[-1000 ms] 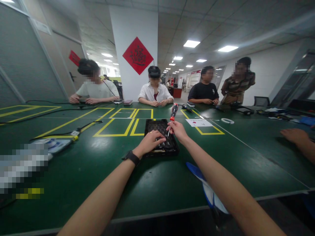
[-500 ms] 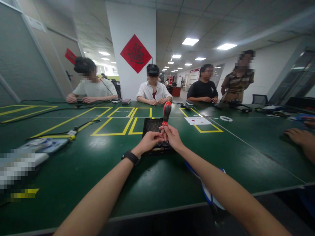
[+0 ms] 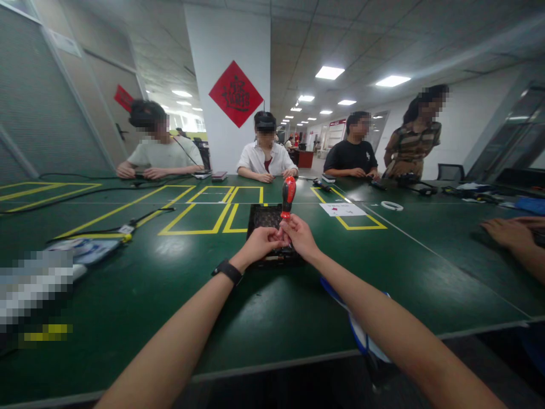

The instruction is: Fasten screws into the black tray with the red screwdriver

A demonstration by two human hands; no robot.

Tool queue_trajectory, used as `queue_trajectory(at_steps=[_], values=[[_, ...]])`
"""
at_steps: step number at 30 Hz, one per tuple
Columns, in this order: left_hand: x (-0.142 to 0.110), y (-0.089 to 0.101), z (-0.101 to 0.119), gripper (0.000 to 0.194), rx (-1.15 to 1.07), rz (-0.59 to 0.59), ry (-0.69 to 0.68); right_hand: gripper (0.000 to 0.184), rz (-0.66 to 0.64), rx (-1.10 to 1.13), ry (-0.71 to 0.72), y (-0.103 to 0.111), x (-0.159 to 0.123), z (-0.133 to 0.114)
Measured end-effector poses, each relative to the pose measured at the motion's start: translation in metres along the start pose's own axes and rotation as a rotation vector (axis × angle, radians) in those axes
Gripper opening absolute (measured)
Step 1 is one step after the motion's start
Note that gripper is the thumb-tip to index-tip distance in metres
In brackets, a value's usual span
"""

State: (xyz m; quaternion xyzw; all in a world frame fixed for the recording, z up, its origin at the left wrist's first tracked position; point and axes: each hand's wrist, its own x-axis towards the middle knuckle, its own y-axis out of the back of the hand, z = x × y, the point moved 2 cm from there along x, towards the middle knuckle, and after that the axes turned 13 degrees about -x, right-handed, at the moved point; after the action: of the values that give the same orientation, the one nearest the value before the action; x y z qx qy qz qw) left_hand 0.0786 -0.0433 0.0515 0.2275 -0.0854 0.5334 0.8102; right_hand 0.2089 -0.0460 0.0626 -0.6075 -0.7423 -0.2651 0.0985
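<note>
Pinching the screwdriver (image 3: 288,196) just below its red-and-black handle, the right hand (image 3: 301,237) has its fingers clamped on it at the middle of the frame. The tool stands nearly upright, handle on top, over the black case (image 3: 277,262). The left hand (image 3: 260,243) brings its fingertips in against the right hand's, close to the lower part of the tool; whether they grip the shaft or some small part, I cannot tell.

The likeliest trouble is a slip: the hold sits low, so the tall handle above it could tip and swing the lower end aside. With the fingertips crowded together, one hand could also nudge the other, and anything small between them might drop into the case, where it would be hard to pick out against the dark inside. Pressing on the near wall could shift the case too, as neither hand seems to be bracing it.

The case lies open on the desk (image 3: 238,324). Its upper left part shows a dark, mottled interior, too dim to name any piece; the hands cover much of the rest. At the lower right of the frame, a blue-and-white item (image 3: 358,329) shows partly beneath the right forearm.
</note>
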Motion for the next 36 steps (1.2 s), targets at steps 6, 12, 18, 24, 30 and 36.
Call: queue_trajectory(at_steps=[6, 12, 18, 24, 30, 36], values=[[-0.0006, 0.0, 0.0018, 0.023, -0.044, -0.134, -0.026, 0.031, -0.044, 0.084, 0.007, 0.0011, 0.0022, 0.004], [-0.0008, 0.0013, 0.0057, 0.021, 0.018, -0.14, -0.101, 0.03, 0.002, 0.063, -0.002, 0.0029, 0.0032, 0.0041], [0.0003, 0.0002, -0.0001, 0.027, -0.038, -0.06, -0.044, 0.029, 0.077, 0.027, 0.002, 0.0023, 0.0042, 0.0072], [-0.001, 0.0026, 0.0011, 0.025, -0.046, -0.064, -0.025, 0.027, 0.103, 0.035, 0.042, 0.0021, 0.0044, 0.0061], [-0.0014, 0.0041, 0.0023, 0.024, -0.067, -0.139, -0.035, 0.031, 0.01, 0.141, 0.018, 0.0042, 0.0039, 0.0062], [0.0007, 0.0042, -0.0025, 0.024, -0.075, -0.075, -0.025, 0.025, 0.066, 0.135, 0.052, 0.0047, 0.0048, 0.008]])
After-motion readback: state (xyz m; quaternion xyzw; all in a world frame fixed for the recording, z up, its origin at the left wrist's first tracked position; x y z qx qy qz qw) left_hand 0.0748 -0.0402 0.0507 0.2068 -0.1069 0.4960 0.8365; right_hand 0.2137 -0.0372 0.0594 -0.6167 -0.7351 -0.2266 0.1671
